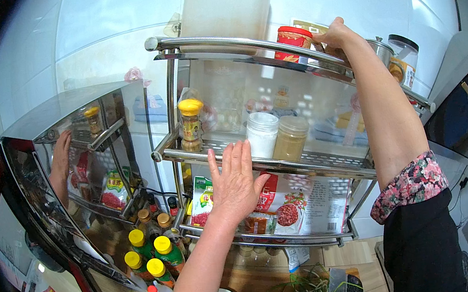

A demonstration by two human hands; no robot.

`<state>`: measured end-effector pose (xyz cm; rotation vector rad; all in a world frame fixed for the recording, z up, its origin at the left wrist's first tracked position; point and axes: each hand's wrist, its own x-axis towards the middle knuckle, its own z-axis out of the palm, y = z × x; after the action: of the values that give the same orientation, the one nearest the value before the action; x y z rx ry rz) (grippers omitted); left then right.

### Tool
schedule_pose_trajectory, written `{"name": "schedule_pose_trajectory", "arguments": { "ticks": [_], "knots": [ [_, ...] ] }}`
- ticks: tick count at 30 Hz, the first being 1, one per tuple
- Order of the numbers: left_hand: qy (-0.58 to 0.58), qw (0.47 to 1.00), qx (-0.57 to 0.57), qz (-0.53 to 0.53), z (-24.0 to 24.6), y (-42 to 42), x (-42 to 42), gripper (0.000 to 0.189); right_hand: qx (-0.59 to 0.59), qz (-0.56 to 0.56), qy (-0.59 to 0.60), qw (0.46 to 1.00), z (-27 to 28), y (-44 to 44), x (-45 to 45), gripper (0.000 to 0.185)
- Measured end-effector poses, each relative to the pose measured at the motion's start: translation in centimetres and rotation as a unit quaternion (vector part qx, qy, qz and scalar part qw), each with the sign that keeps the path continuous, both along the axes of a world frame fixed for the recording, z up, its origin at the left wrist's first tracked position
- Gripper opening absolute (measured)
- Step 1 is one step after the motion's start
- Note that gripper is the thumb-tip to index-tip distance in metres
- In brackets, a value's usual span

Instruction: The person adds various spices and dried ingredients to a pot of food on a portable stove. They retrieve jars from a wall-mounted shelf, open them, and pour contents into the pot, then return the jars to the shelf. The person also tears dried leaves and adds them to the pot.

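Note:
My left hand (234, 185) is spread, palm away from me, at the front rail of the metal rack's middle shelf (332, 164). Just behind its fingertips stand a clear jar of white powder (262, 136) and a jar of tan powder (291, 139). A yellow-capped spice bottle (191, 125) is to their left. My right hand (332, 37) reaches over the top rail, beside a red lidded container (292, 43). Its fingers are partly hidden behind the rail and wrist, so whether it grips anything is unclear.
A metal pot (380, 51) and a black-lidded jar (404, 53) stand at the top shelf's right. Food packets (306, 202) fill the bottom shelf. Several yellow-capped bottles (163, 245) stand lower left, beside a dark reflective hood-like panel (87, 164). Green stalks (311, 289) lie below.

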<state>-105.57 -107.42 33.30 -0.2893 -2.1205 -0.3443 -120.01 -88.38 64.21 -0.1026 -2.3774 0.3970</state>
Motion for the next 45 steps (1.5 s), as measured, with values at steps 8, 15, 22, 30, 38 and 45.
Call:
{"name": "schedule_pose_trajectory", "arguments": {
  "ticks": [8, 15, 22, 30, 38, 45],
  "knots": [
    [0.004, 1.0, 0.007, -0.006, -0.1, -0.1, -0.1, 0.078, -0.1, 0.037, -0.027, 0.994, 0.7, -0.2, 1.5, 0.105],
    [0.009, 1.0, 0.012, -0.012, -0.2, 0.0, -0.1, 0.077, -0.175, 0.217, 0.071, 0.958, 0.5, -0.1, 3.7, 0.065],
    [0.01, 1.0, 0.019, -0.011, -0.2, 0.1, -0.4, 0.078, -0.182, 0.351, 0.442, 0.805, 1.8, 1.6, -0.1, 0.032],
    [0.015, 1.0, 0.01, -0.011, -0.2, 0.2, -0.2, 0.08, -0.271, 0.492, 0.533, 0.633, 4.6, 4.8, 7.1, 0.022],
    [-0.039, 0.999, -0.014, -0.007, 0.6, -0.8, 0.9, 0.081, -0.257, 0.444, 0.279, 0.812, -8.0, 7.7, 20.7, 0.031],
    [-0.009, 0.971, 0.122, -0.207, 0.0, 0.0, 5.0, 0.039, -0.344, 0.416, 0.002, 0.841, -21.7, 11.6, 29.0, 0.022]
  ]
}}
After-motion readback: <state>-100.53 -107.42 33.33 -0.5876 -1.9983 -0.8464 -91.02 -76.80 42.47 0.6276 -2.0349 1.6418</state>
